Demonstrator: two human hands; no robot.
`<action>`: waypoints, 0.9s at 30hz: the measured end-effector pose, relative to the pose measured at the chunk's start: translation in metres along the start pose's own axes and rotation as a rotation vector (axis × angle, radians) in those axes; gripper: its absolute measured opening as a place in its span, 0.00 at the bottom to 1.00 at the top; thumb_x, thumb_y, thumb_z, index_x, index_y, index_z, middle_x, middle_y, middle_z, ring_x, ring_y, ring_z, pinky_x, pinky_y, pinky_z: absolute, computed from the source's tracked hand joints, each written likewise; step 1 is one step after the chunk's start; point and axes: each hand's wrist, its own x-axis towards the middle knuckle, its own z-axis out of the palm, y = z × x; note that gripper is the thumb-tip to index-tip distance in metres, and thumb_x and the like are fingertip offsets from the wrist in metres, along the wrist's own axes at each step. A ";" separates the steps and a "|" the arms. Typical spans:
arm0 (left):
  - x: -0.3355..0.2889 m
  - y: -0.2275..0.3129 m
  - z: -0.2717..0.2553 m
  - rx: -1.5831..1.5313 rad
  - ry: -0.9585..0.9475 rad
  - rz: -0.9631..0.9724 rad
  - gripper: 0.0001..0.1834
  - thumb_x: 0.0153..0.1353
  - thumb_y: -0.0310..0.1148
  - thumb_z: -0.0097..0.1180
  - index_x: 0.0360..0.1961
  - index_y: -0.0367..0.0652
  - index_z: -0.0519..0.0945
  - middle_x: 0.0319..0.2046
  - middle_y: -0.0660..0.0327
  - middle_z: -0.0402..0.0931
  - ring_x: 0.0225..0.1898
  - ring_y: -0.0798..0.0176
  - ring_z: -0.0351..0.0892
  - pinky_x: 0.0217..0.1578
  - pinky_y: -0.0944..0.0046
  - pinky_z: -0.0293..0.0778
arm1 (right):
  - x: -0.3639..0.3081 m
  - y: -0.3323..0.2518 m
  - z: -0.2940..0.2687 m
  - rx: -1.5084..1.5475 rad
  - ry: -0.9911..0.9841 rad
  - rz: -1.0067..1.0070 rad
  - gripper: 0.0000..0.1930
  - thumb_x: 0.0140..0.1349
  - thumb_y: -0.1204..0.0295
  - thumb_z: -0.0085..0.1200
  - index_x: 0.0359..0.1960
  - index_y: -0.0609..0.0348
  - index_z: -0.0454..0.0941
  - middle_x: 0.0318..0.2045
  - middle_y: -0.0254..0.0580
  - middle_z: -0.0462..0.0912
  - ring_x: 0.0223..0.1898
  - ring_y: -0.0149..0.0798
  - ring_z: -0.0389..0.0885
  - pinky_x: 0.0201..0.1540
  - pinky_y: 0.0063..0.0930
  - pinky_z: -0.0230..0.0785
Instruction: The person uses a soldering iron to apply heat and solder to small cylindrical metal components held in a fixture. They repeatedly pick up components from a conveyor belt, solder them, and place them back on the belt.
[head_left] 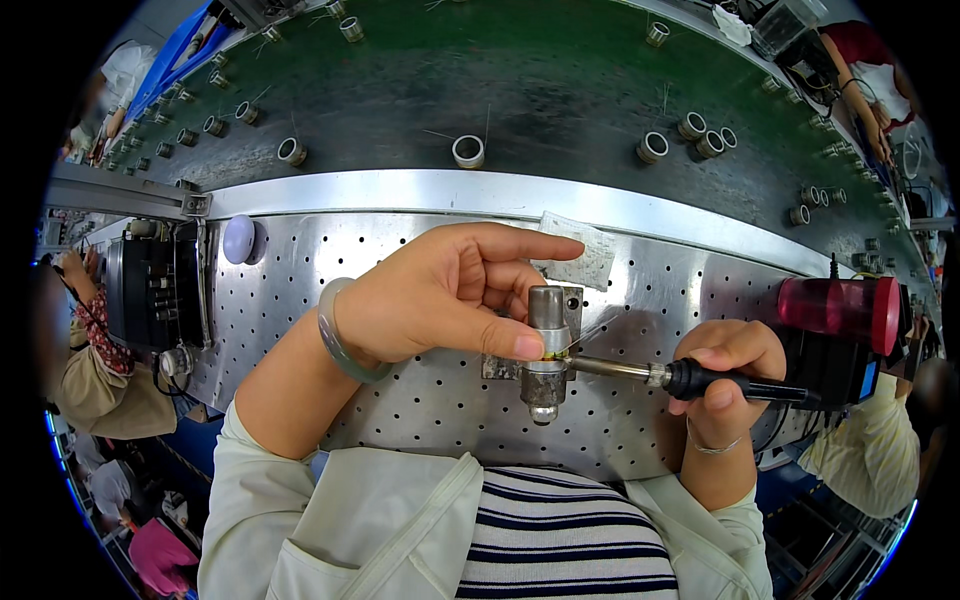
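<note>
In the middle of the perforated metal bench, a small metal ring (556, 340) sits around an upright steel post (546, 305) on a fixture block (574, 300). My left hand (430, 290) comes from the left, its thumb pressed against the ring and its index finger stretched out above; the other fingers curl behind, partly hidden. A soldering iron (615, 368) with a black handle is gripped in my right hand (735, 365). Its tip meets the ring's lower side beside my left thumb. Thin wires (598, 326) stick out to the ring's right.
Beyond the bench runs a dark green conveyor belt (560, 110) carrying several metal rings with wires. A crumpled pale sheet (590, 255) lies behind the fixture. A purple knob-like object (239, 239) is at left, a red cylindrical container (840, 307) at right. Other people work at both sides.
</note>
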 end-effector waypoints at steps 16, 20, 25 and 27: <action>0.003 0.000 0.003 -0.028 0.002 0.003 0.40 0.45 0.19 0.63 0.61 0.30 0.59 0.37 0.48 0.78 0.37 0.67 0.79 0.38 0.75 0.75 | -0.001 0.001 -0.007 -0.004 0.009 0.022 0.11 0.50 0.75 0.63 0.28 0.68 0.72 0.17 0.43 0.76 0.14 0.32 0.75 0.18 0.19 0.67; 0.003 -0.001 0.003 -0.027 -0.001 -0.003 0.40 0.45 0.19 0.63 0.61 0.30 0.59 0.37 0.48 0.78 0.36 0.67 0.79 0.37 0.75 0.75 | -0.001 0.002 -0.008 -0.029 -0.040 -0.039 0.10 0.49 0.77 0.62 0.29 0.68 0.72 0.18 0.45 0.76 0.15 0.33 0.76 0.18 0.21 0.68; 0.004 -0.001 0.004 -0.021 0.002 -0.003 0.40 0.45 0.19 0.64 0.60 0.30 0.60 0.37 0.49 0.78 0.36 0.67 0.79 0.37 0.75 0.75 | -0.001 0.001 -0.010 -0.055 -0.084 -0.086 0.11 0.49 0.77 0.62 0.30 0.69 0.72 0.18 0.45 0.76 0.15 0.34 0.76 0.18 0.22 0.69; 0.004 -0.002 0.004 -0.015 0.005 -0.002 0.40 0.45 0.19 0.64 0.60 0.30 0.60 0.37 0.49 0.78 0.37 0.66 0.79 0.38 0.74 0.75 | -0.001 0.002 -0.011 -0.069 -0.106 -0.097 0.11 0.49 0.77 0.62 0.31 0.69 0.72 0.17 0.45 0.77 0.14 0.35 0.77 0.18 0.22 0.69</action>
